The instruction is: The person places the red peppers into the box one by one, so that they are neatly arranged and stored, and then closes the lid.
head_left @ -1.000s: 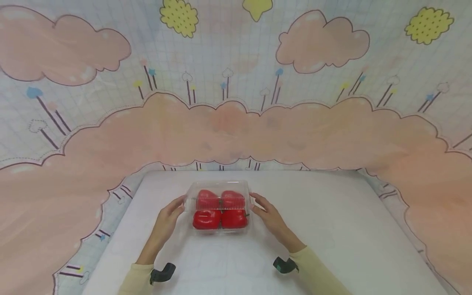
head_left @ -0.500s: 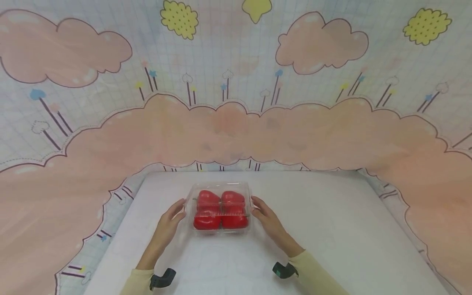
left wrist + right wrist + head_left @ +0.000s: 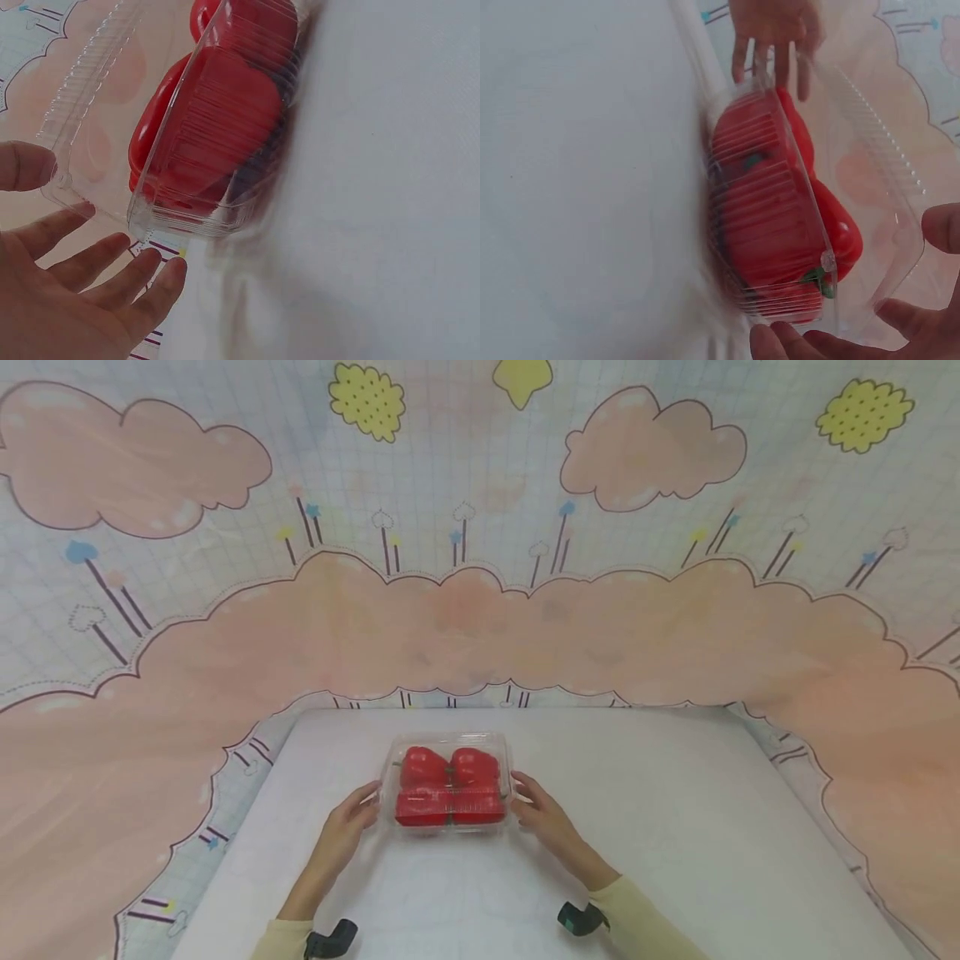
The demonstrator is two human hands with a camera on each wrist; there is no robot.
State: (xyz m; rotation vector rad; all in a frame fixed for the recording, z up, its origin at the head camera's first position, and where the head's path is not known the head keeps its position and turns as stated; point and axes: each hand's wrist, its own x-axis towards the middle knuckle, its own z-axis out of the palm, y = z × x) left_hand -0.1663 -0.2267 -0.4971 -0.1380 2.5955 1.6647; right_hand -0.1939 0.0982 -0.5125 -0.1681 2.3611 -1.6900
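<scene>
A clear hinged plastic container (image 3: 217, 217) sits on the white table with several red bell peppers (image 3: 423, 767) inside. Its lid (image 3: 94, 82) is tilted over them, partly lowered, with the ribbed edge above the front peppers in the head view. At the left corner, my left hand (image 3: 341, 831) pinches the lid between thumb and index finger, the other fingers spread beside the tray wall. On the opposite side, my right hand (image 3: 555, 827) pinches the lid's other corner. A green stem (image 3: 817, 281) shows near the tray rim in the right wrist view.
The white table (image 3: 675, 827) extends to both sides and toward me. Behind it hangs a cloth (image 3: 525, 635) printed with clouds and stars. Black wrist cameras (image 3: 581, 918) are strapped at both cuffs.
The lid has swung down toward me, its ribbed edge passing from above the middle of the peppers to over the front ones. Both hands have come slightly nearer with it.
</scene>
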